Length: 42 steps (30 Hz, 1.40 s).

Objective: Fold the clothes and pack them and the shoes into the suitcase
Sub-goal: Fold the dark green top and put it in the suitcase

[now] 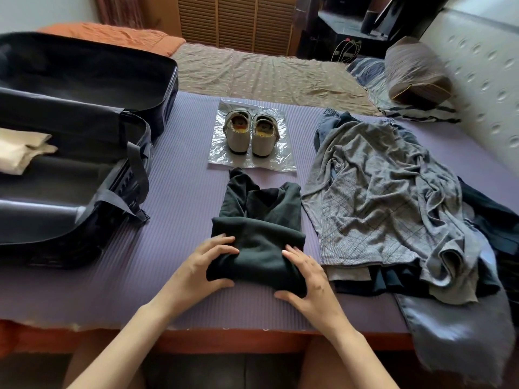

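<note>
One wide bed [266, 71] is carrying a purple ribbed mat [174, 192] across its near half. At the mat's left a dark suitcase [84, 77] is lying open, with a folded cream cloth [19, 150] resting inside it. At the right a loose pile of clothes [477, 220] is sprawling over the mat, a grey checked garment [379, 197] lying on top of darker pieces. Between suitcase and pile, near the front edge, a dark green garment [261, 242] is lying partly folded, its near end doubled into a thick bundle. Just beyond it a pair of pale shoes [238, 138] is standing side by side on a clear plastic bag [222, 155], toes toward the person. The left hand [202, 265] is holding the bundle's left end, its grip clamped with fingers on top and thumb at the near edge. The right hand [309, 282] is holding the right end, its grip likewise clamped on the garment.
</note>
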Each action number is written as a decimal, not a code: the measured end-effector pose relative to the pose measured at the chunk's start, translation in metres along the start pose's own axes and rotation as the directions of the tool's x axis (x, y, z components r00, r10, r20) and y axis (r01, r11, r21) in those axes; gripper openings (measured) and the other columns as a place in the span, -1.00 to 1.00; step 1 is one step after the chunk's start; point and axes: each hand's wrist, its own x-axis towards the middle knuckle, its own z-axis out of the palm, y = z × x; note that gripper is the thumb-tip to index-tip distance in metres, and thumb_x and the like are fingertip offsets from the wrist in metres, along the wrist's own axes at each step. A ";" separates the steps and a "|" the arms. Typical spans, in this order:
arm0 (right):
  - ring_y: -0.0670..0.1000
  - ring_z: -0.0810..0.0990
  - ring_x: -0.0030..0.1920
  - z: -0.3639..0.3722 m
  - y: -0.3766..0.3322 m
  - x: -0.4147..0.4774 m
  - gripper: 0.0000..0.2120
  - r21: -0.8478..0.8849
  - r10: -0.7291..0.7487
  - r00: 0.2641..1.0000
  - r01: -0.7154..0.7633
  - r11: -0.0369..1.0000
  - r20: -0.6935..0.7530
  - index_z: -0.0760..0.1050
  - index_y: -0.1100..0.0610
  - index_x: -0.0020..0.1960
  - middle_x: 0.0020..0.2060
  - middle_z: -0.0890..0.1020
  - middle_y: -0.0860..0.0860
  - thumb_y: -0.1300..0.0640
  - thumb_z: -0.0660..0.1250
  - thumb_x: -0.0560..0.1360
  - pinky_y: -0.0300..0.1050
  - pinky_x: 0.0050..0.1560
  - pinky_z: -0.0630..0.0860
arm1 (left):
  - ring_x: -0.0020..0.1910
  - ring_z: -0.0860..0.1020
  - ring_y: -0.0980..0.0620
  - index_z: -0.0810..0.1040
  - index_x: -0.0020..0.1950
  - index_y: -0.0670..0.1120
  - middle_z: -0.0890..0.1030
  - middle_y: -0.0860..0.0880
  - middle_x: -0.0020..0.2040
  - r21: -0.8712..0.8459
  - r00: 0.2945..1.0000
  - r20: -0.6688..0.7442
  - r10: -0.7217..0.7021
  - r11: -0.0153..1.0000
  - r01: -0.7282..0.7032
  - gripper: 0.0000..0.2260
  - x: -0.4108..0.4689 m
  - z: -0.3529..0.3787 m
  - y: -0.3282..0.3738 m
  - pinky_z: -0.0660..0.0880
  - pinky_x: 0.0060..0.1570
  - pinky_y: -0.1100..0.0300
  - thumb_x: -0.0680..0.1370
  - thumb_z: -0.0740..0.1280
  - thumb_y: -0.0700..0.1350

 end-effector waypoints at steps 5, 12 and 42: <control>-0.20 0.25 0.44 0.000 0.003 0.001 -0.41 0.091 0.019 0.999 -0.016 0.996 -0.038 0.39 -0.06 0.34 0.40 0.36 -0.20 0.05 0.51 0.36 -0.03 0.43 0.19 | 0.43 0.25 0.22 0.53 0.22 0.08 0.44 0.12 0.32 0.027 1.000 -0.018 0.007 1.000 -0.007 -0.53 0.000 -0.009 -0.014 0.16 0.41 0.33 0.35 0.55 -0.11; -0.20 0.43 0.33 -0.002 0.007 0.003 -0.67 0.000 -0.036 0.989 0.036 0.999 -0.146 0.54 -0.02 0.21 0.25 0.54 -0.17 -0.09 0.29 0.50 0.05 0.40 0.21 | 0.28 0.46 0.17 0.65 0.04 0.01 0.58 0.10 0.16 0.092 0.988 -0.150 0.047 0.995 -0.034 -0.63 0.000 -0.008 -0.009 0.36 0.31 0.19 0.50 0.25 0.25; -0.17 0.58 0.11 -0.030 -0.009 0.066 -0.37 0.580 0.516 0.853 -0.382 0.719 -0.079 0.21 -0.04 0.43 0.23 0.48 0.03 0.25 0.41 0.47 -0.27 0.17 0.49 | -0.14 0.61 0.15 0.12 0.52 0.00 0.65 0.02 -0.18 -0.301 0.853 -0.246 -0.461 0.872 0.385 -0.35 0.069 -0.014 0.021 0.49 -0.09 0.39 0.51 0.37 -0.05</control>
